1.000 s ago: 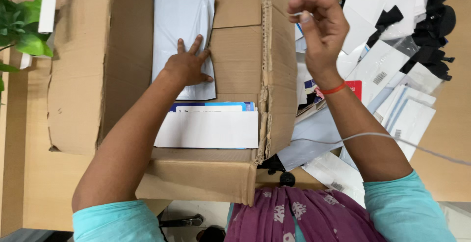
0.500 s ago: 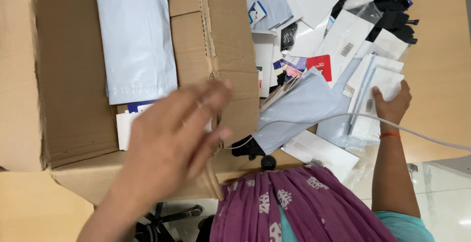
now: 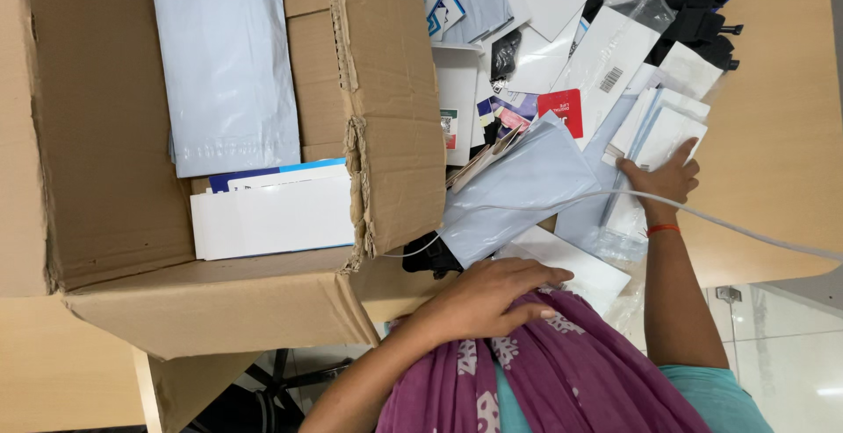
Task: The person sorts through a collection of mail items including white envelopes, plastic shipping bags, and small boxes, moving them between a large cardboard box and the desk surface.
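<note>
White packets (image 3: 657,139) are lying stacked at the desk's right side, under the right hand (image 3: 665,180), whose grip is resting loosely spread on top of them without clenching. Nearer, the left hand (image 3: 488,294) is lying flat with fingers released against the purple scarf (image 3: 562,371), just beside a white envelope (image 3: 575,268). Farther left, the cardboard box (image 3: 114,134) is standing open, holding a grey mailer bag (image 3: 224,64) and white flat packs (image 3: 272,218).
</note>
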